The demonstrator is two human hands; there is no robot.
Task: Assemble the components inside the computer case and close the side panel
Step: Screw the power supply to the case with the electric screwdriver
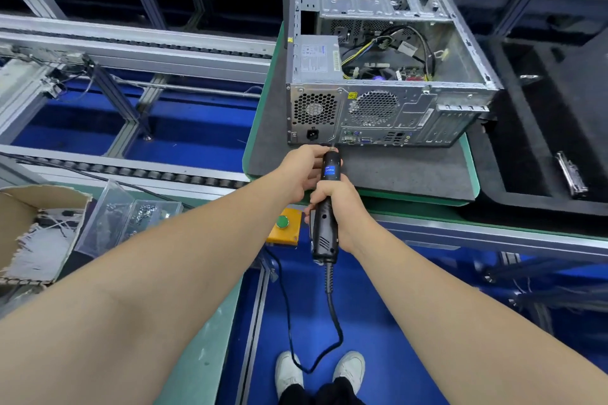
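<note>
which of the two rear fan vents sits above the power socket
The left hex-mesh vent; the round vent to its right sits above the ports instead.

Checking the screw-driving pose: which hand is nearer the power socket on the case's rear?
Left. The left hand pinches the electric screwdriver at its tip, close beneath the power socket. The right hand grips its body further back, toward the person.
</note>
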